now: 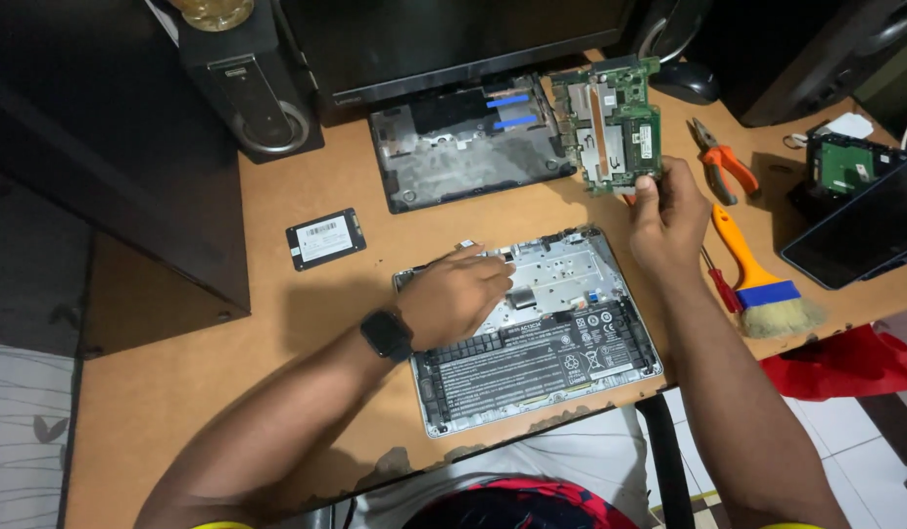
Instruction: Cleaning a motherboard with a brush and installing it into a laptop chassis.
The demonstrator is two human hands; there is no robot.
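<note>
Matt brown fibreboard desk (pixel 228 323), silvery metal laptop chassis (pixel 610 264), glossy green circuit board (pixel 610 122), bristly paintbrush (pixel 767 294).

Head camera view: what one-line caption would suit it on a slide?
Right hand lifts a green circuit board above an opened laptop base while the left hand rests inside it.

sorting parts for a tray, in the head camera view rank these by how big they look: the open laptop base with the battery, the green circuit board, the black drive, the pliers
1. Open laptop base, largest.
2. Green circuit board, held up in the right hand, so nearer the camera; its rank is less sure.
3. Black drive and pliers look alike; no ranking.
</note>
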